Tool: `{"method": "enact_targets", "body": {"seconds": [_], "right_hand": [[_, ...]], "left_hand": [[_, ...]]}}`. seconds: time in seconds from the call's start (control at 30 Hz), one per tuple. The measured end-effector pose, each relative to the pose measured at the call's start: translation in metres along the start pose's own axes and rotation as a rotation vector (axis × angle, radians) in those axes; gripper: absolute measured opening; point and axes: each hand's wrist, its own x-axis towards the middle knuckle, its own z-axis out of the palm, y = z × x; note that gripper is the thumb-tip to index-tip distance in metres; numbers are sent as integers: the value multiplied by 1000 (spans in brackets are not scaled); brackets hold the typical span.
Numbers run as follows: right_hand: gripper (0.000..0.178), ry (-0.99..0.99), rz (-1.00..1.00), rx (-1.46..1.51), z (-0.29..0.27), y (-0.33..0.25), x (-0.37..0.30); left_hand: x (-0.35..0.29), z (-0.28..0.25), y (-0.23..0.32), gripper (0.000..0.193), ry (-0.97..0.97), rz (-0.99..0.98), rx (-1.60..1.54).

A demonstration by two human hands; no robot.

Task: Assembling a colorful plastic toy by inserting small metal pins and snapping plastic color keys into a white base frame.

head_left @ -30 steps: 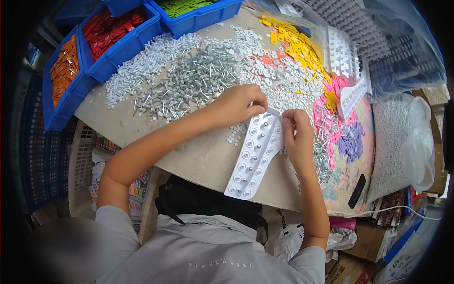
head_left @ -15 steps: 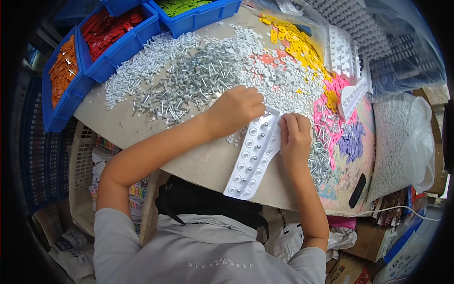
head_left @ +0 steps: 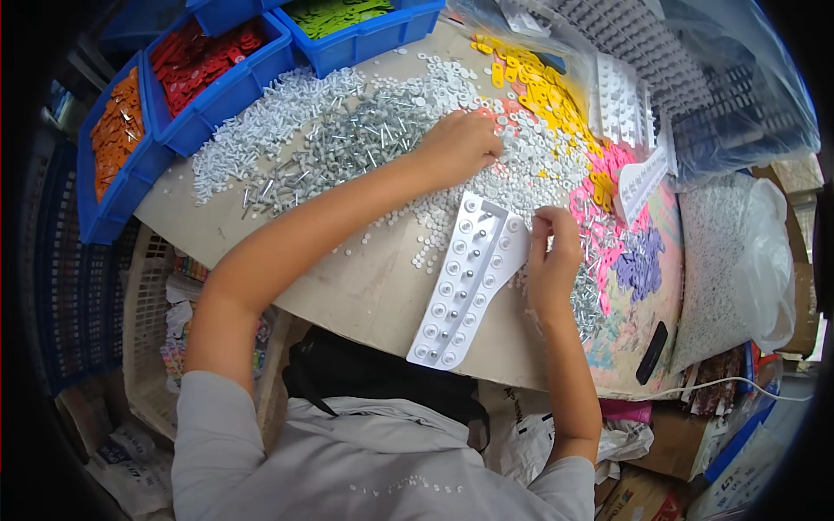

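A long white plastic tray [head_left: 470,282] lies slanted near the table's front edge. Round white discs sit in two rows along it, with silver pins in a row between them. Beyond its far end, my left hand [head_left: 460,149] is in the heap of small white discs [head_left: 556,156], fingers curled downward and closed; whatever they hold is hidden. Just right of the tray, my right hand [head_left: 558,247] is raised with bent fingers drawn together, and I cannot make out anything between them. A pile of metal rivet-like pins [head_left: 373,130] spreads left of my left hand.
Blue bins hold orange [head_left: 119,130], red [head_left: 204,61] and green pieces [head_left: 334,12] at the far left. Yellow [head_left: 539,78], pink [head_left: 612,161] and purple pieces [head_left: 640,260] lie to the right. A black phone-like object [head_left: 651,353] rests by the right edge, near a bulging clear bag [head_left: 717,269].
My left hand has left the tray's far end and moved away into the white discs. My right hand has drawn slightly right, off the tray's edge. The tray has shifted slightly.
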Motion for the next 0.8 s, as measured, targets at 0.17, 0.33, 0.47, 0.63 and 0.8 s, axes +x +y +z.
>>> {"method": "enact_targets", "body": {"seconds": [0.17, 0.33, 0.47, 0.63, 0.8], "right_hand": [[11, -187, 3, -65, -12, 31, 27], [9, -161, -36, -31, -1, 30, 56], [8, -226, -105, -61, 22, 26, 63], [8, -201, -60, -71, 28, 26, 64], [14, -229, -157, -69, 28, 26, 66]], "left_hand": [[7, 1, 3, 7, -77, 58, 91], [4, 3, 8, 5, -65, 204, 201], [1, -1, 5, 4, -4, 207, 150], [-6, -37, 25, 9, -27, -186, -135], [-43, -56, 42, 15, 77, -256, -459]]}}
